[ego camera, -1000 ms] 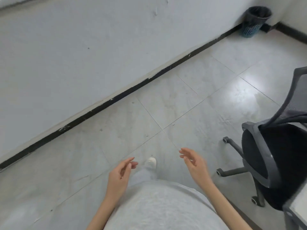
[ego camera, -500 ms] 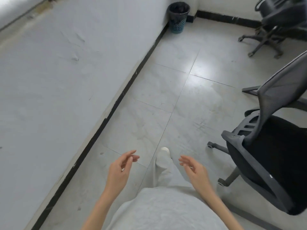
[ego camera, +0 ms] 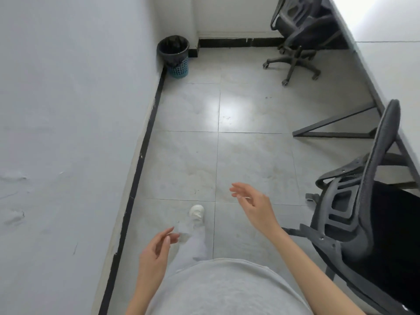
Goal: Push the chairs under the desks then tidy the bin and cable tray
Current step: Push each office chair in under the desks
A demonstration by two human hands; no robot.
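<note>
A black mesh office chair (ego camera: 372,226) stands at my right, its seat partly under the white desk (ego camera: 391,71). A second black chair (ego camera: 300,26) sits farther off by the back wall, also against the desk. A teal basket bin (ego camera: 174,56) with a black liner stands in the far left corner. My left hand (ego camera: 154,258) hangs low with fingers apart, holding nothing. My right hand (ego camera: 254,205) is raised a little higher, fingers spread, left of the near chair and not touching it. No cable tray is in view.
A white wall with a black skirting strip (ego camera: 141,160) runs along the left. Grey floor tiles (ego camera: 250,151) stretch between wall and desk. A dark desk leg frame (ego camera: 336,130) juts onto the floor. My white shoe (ego camera: 196,213) steps forward.
My view has swung right, down the aisle: the bin sits in the far corner, both chairs and the desk are in view. My right hand has risen; both stay empty.
</note>
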